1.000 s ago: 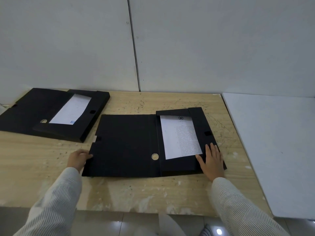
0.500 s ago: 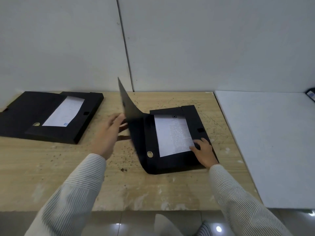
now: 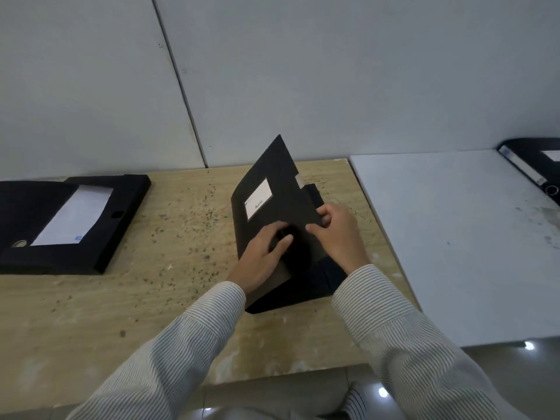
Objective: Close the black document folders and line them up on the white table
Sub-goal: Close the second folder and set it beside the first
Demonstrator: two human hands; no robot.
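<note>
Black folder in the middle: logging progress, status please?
Left hand flat on the cover, right hand pinching its edge. Middle folder half shut, cover still raised. Second folder open at left. White table mostly free.

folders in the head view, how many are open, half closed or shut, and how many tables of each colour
open black folder: 1
half-closed black folder, both hands on its cover: 1
shut black folder on the white table: 1
white table: 1
wooden table: 1
total: 3 folders, 2 tables
</note>
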